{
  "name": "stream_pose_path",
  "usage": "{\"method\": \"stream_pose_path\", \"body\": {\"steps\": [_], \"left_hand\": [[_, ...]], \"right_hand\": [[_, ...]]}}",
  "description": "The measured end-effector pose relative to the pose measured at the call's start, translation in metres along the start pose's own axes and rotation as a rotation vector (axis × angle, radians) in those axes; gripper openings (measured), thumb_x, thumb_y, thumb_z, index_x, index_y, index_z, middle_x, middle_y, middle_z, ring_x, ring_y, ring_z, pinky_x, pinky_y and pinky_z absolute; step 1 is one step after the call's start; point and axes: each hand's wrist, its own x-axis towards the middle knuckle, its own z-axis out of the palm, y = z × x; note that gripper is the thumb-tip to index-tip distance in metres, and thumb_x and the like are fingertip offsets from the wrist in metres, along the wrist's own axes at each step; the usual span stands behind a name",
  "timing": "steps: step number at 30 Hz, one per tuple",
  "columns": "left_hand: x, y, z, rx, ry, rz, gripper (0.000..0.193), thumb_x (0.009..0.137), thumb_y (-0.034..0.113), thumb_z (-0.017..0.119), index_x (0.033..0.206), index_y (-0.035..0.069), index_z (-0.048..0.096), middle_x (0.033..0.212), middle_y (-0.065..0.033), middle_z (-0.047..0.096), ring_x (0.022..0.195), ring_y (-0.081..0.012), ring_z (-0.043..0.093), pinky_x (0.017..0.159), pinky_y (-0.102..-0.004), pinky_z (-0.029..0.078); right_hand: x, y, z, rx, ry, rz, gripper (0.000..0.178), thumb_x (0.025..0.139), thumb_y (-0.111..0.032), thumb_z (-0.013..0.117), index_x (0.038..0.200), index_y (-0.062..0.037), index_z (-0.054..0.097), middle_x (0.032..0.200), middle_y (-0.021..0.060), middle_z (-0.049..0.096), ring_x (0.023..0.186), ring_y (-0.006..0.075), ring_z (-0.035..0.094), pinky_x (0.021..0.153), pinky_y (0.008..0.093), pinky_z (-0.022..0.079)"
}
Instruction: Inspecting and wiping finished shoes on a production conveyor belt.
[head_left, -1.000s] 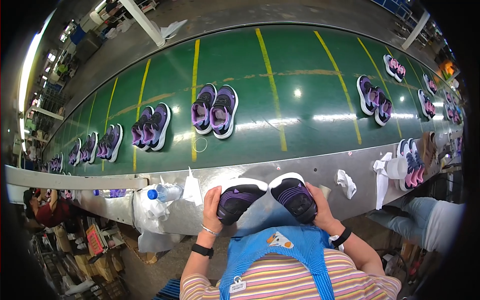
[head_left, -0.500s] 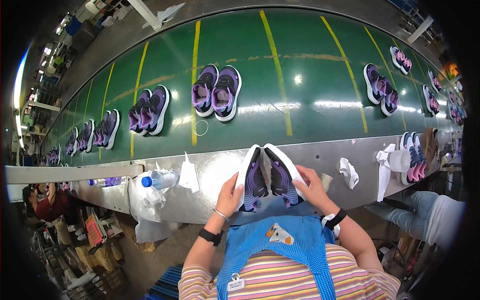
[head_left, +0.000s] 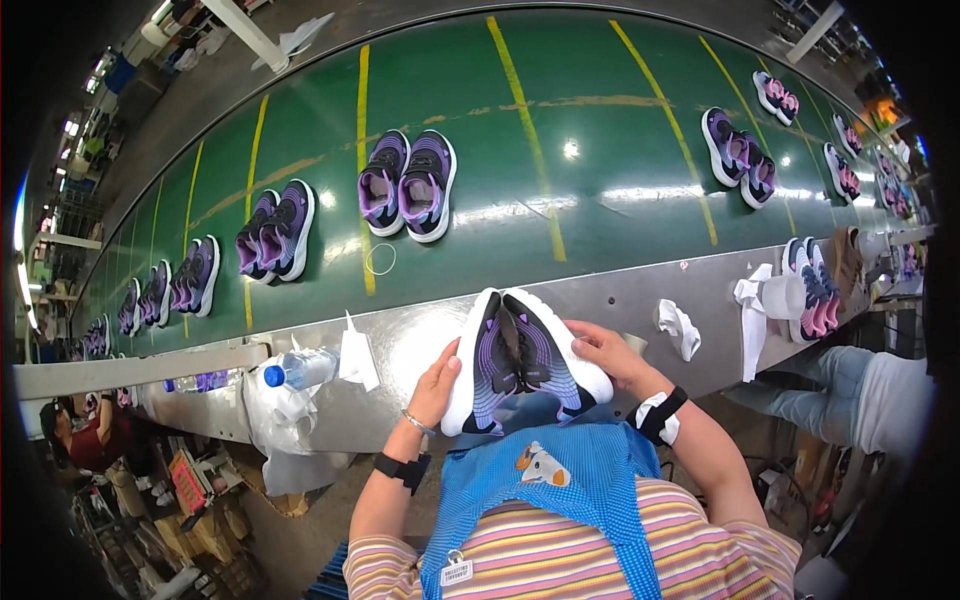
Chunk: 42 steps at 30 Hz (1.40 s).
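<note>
Holding, left hand (head_left: 436, 385): our fingers are grasping one purple sneaker (head_left: 480, 370)
Right hand (head_left: 608, 354): we're grasping the other sneaker (head_left: 553, 352)
Belt (head_left: 600, 130): more pairs (head_left: 427, 182) are just chilling

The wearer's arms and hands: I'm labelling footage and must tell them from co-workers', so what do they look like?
The left hand and right hand are gloveless. The left wrist has a thin silvery bracelet and a black band; the right has another black band with white material around it. The short sleeves are striped pink, yellow and white.
</note>
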Motion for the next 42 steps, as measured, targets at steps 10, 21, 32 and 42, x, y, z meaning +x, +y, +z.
{"method": "stream_pose_path", "body": {"steps": [10,21,32,42], "left_hand": [[0.003,0.014,-0.011,-0.128,0.105,-0.07,0.05,0.091,0.033,0.041,0.126,-0.002,0.038,0.117,-0.0124,0.05,0.108,-0.0157,0.046,0.092,-0.0251,0.034],[0.002,0.018,-0.022,-0.221,0.202,-0.086,0.049,0.091,0.033,0.038,0.125,-0.003,0.039,0.116,-0.0116,0.051,0.104,-0.0159,0.049,0.088,-0.0262,0.038],[0.001,0.033,-0.019,-0.732,0.252,-0.233,0.043,0.092,0.035,0.035,0.114,-0.001,0.046,0.105,-0.0117,0.057,0.092,-0.0206,0.057,0.083,-0.0327,0.045],[-0.007,0.039,-0.015,-1.167,-0.143,-0.108,0.056,0.091,0.045,0.031,0.124,0.0,0.037,0.122,-0.0136,0.046,0.111,-0.0244,0.045,0.097,-0.0378,0.033]], "right_hand": [[-0.002,-0.021,0.019,0.179,0.051,-0.022,0.048,0.086,-0.027,0.055,0.124,-0.0011,0.041,0.102,0.0115,0.056,0.089,0.0143,0.056,0.075,0.0268,0.047],[-0.001,-0.035,0.04,0.248,0.165,-0.026,0.052,0.083,-0.03,0.059,0.121,0.0,0.042,0.1,0.0135,0.057,0.085,0.0155,0.057,0.07,0.0276,0.048],[0.002,-0.042,0.05,0.542,0.112,-0.118,0.039,0.09,-0.032,0.044,0.113,-0.0004,0.046,0.103,0.013,0.057,0.09,0.0204,0.059,0.078,0.033,0.05],[-0.007,-0.03,0.069,0.733,-0.136,-0.057,0.043,0.087,-0.033,0.048,0.118,-0.0015,0.044,0.113,0.0086,0.054,0.101,0.0204,0.053,0.089,0.036,0.042]]}}
